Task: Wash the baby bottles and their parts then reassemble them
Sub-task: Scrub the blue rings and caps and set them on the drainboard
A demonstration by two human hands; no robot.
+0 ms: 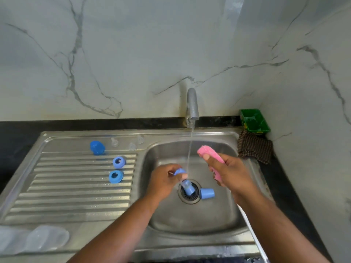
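Left hand (167,179) pinches a blue bottle part (179,171) under the running tap (192,103) over the sink (190,223); raised right hand (231,171) grips a pink sponge (208,154); two blue rings (119,162), three clear teats (132,146) on the drainboard (76,186)

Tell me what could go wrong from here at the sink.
The left hand pinches a small blue part under the running water; wet, it might slip down towards the drain. The clear bottles lie near the drainboard's front edge and could roll off.
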